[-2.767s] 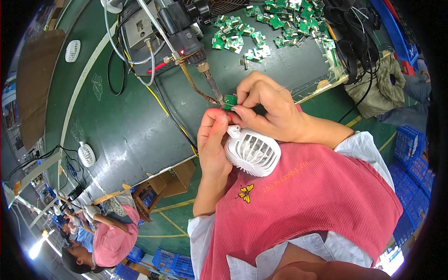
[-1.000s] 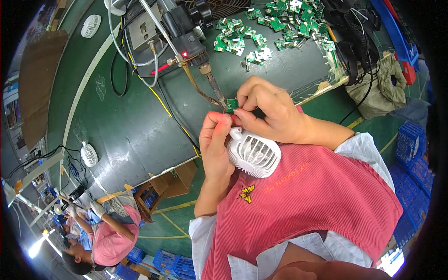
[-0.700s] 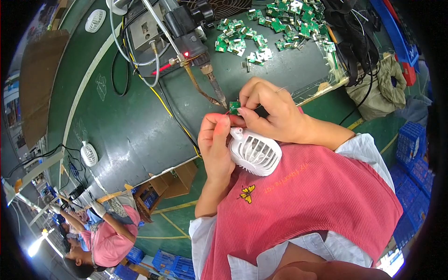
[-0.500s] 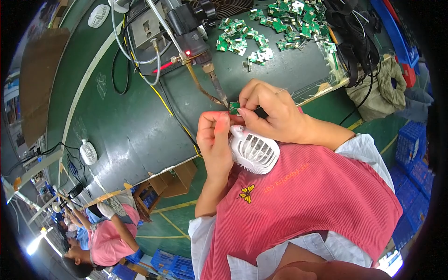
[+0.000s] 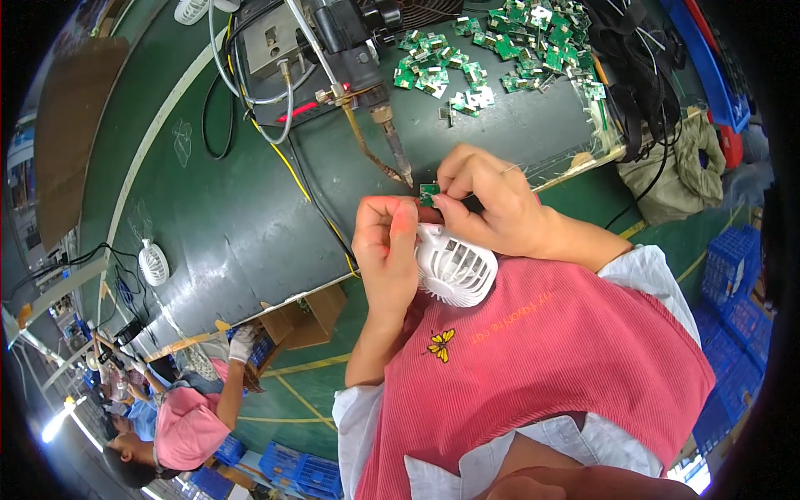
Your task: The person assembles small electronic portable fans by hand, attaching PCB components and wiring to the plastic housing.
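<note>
A small green circuit board [image 5: 428, 192] is pinched between the thumb and fingers of my right hand [image 5: 492, 200]. Thin wire passes by those fingers. My left hand [image 5: 386, 246] is closed in a pinch beside the board, and red light falls on its fingertips; what they grip is hidden. Below both hands, a white caged fan [image 5: 457, 271] rests against my pink apron [image 5: 533, 350], its neck close to my left fingers. The tip of a mounted soldering iron [image 5: 400, 158] points down just left of the board, apart from it, with a thin feed tube [image 5: 367, 142] alongside.
Many green circuit boards [image 5: 533, 50] lie heaped at the far side of the dark bench [image 5: 275, 225]. Another white fan [image 5: 154, 263] stands at left. Cables [image 5: 296, 179] run near the soldering machine [image 5: 275, 62]. A gloved co-worker [image 5: 187, 425] sits at lower left. Blue crates [image 5: 725, 275] stand at right.
The board and my hands have shifted slightly right, and the gap to the iron's tip is a little wider. A red light on the iron's holder no longer shows. The co-worker's gloved hand has moved.
</note>
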`<state>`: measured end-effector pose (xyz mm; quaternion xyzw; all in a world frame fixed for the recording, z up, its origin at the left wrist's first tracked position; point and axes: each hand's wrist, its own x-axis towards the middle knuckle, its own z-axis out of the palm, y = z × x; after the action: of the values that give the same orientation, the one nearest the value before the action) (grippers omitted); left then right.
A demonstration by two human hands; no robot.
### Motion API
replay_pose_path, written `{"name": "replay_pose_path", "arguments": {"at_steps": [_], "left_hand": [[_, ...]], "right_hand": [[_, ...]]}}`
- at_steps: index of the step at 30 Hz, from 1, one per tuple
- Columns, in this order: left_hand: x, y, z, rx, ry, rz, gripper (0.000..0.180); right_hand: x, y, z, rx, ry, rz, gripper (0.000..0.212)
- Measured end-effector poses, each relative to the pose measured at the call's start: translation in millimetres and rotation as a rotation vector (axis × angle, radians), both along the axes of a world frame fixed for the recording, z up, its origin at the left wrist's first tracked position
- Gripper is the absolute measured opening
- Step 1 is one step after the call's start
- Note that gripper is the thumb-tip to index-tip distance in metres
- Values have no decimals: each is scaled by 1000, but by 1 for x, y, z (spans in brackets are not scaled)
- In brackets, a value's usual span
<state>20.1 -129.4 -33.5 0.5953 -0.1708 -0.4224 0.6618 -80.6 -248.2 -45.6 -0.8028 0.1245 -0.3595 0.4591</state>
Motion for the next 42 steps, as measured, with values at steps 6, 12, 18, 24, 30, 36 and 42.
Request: {"name": "replay_pose_path", "arguments": {"at_steps": [6,12,18,24,30,36,42], "left_hand": [[5,8,-3,-70,374,-79,7],[2,18,-13,-121,459,-87,12],[2,23,-11,-60,411,-59,11],[4,22,-9,-44,346,-78,6],[4,10,-6,-89,199,-82,4],[4,3,1,-84,177,-79,4],[2,-3,5,-92,196,-47,4]], "right_hand": [[-4,-5,2,130,-12,32,18],[-14,0,-1,316,95,78,16],[-15,2,3,421,125,60,18],[-16,3,1,385,76,107,16],[-11,2,6,251,58,94,17],[-7,2,6,170,14,68,20],[-4,2,5,87,-9,36,23]]}}
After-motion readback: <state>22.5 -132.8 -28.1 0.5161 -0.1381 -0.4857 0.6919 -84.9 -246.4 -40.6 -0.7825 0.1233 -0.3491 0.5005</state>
